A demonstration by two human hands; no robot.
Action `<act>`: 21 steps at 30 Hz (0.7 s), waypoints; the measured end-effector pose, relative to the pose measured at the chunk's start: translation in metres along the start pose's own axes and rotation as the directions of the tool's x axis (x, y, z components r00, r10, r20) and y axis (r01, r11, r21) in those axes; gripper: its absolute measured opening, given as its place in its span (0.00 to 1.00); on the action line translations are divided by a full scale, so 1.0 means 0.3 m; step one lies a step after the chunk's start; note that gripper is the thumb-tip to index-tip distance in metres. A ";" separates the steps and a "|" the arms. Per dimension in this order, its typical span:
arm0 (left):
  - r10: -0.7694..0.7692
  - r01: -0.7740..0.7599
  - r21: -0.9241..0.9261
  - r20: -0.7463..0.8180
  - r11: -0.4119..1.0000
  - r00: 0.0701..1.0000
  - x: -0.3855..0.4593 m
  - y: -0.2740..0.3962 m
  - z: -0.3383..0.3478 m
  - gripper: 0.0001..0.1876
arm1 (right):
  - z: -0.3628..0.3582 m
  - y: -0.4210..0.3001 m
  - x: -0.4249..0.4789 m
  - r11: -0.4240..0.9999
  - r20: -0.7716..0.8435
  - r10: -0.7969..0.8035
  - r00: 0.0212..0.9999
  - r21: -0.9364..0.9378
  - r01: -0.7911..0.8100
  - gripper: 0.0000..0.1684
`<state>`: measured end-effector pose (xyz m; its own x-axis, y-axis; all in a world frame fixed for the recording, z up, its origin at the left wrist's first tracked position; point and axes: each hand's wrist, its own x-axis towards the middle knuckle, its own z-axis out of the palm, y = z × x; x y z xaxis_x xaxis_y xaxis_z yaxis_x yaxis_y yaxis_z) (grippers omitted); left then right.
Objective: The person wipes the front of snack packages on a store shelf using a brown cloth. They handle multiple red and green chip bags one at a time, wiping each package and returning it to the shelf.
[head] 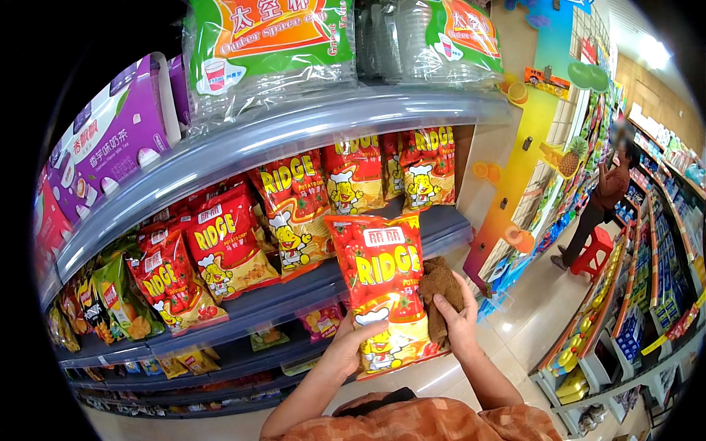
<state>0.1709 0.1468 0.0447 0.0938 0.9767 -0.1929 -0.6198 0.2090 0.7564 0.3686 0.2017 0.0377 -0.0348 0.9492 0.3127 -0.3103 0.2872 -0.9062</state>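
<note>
My left hand [353,339] grips the lower left side of a red bag of Ridge potato chips [380,270], thumb across its front. The bag is upright, its printed front towards me. Against the bag's right edge my right hand [459,314] holds a bunched brown cloth [440,297]; part of the cloth lies behind the bag. Just beyond the held bag, a dark shelf [441,220] carries several more Ridge bags [295,220], standing or leaning back. Further left on this shelf are a green chip bag [127,303] and other snack bags.
Above runs a shelf edge with a clear plastic front strip [309,118], bearing wrapped plastic cups [276,44] and a purple milk tea carton [110,143]. Lower shelves [237,336] hold small snack packs. To the right, a person [598,193] stands by a red stool [598,251] along another shelf row [623,308].
</note>
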 end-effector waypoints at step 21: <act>0.080 -0.081 -0.007 -0.101 0.997 0.992 0.058 -0.005 -0.006 0.30 | 0.104 -0.156 -0.138 0.261 0.705 -0.386 0.595 -0.536 0.803 0.37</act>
<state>0.1721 0.1635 0.0392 -0.0353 0.9803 -0.1945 -0.6307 0.1291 0.7652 0.3548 0.1449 0.0760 -0.5705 0.3635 0.7365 0.3999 0.9062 -0.1376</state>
